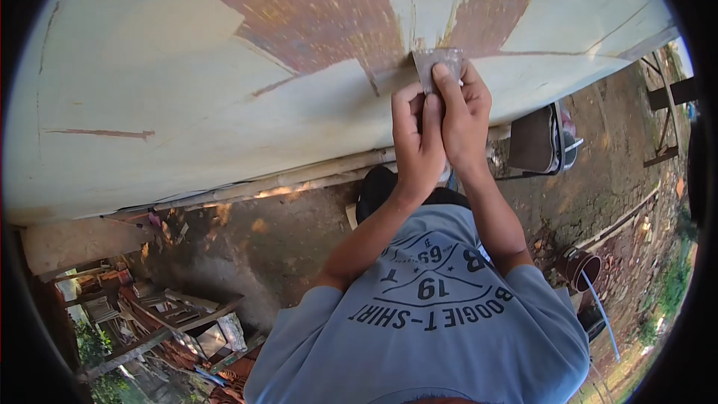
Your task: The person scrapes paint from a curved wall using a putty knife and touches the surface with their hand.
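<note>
The pale panel [172, 90] gives wide room at left, its lower edge running above the ground [254, 254]. The left hand [417, 138] has fingers clamped on the scraper [424, 66], far edge at the panel; the right hand [467, 120] clamps it too, open ground beyond.

Below you on the left, a jumbled heap of wood [168, 322] lies on the ground [277, 243], with green leaves [93, 344] at its outer edge. Ahead of you, a long pole [325, 174] runs low and roughly crosswise. On your right stands a chair [532, 144] with a dark brown surface. Nearer you on that side is a reddish-brown bucket [569, 264], and a thin blue stick [600, 316] slants from its mouth. Farther out, you have a metal frame [665, 121] and some grass [677, 280].
</note>
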Demonstrator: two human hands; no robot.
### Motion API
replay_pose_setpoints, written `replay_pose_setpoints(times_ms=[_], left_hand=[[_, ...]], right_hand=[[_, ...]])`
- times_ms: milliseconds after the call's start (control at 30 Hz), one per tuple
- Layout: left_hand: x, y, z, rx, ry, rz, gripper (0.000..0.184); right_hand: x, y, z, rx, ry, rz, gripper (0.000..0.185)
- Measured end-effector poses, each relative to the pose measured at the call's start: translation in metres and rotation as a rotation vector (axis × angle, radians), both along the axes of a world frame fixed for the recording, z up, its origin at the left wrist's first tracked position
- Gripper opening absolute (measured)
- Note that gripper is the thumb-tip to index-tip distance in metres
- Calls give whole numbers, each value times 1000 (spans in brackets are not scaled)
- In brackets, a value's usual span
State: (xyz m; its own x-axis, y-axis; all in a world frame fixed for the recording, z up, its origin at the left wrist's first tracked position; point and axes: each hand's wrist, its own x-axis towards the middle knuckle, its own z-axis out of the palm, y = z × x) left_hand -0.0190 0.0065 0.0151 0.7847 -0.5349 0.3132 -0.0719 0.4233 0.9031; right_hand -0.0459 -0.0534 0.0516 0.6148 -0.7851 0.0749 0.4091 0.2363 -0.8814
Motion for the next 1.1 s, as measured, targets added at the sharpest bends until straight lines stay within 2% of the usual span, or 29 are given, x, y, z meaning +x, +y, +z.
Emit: replay_pose_setpoints(times_ms=[100,233,300,400,467,567,767,867,967,1100], left_hand=[[4,5,-14,107,3,9,18],[9,-4,6,-14,-107,56,19],[11,2,12,21,-40,-24,20],[4,5,-3,67,-26,8,19],[10,-4,-3,10,-72,22,19],[13,2,18,28,-79,-22,20],[8,-5,-7,-1,-95,54,20],[7,3,21,9,-40,-16,21],[3,5,-5,50,-25,9,21],[7,-1,9,-17,-82,29,21]], right_hand=[[7,0,-26,-84,12,-82,13],[9,2,9,-73,-7,-93,13],[1,8,1,-67,12,-73,14],[6,6,-11,-76,40,-82,16],[11,0,-6,-66,0,-98,16],[7,7,3,-55,-6,-97,15],[9,2,-12,-76,57,-133,14],[4,1,20,-43,-17,-41,13],[6,4,-11,-66,37,-67,12],[10,4,12,-31,-7,-85,13]])
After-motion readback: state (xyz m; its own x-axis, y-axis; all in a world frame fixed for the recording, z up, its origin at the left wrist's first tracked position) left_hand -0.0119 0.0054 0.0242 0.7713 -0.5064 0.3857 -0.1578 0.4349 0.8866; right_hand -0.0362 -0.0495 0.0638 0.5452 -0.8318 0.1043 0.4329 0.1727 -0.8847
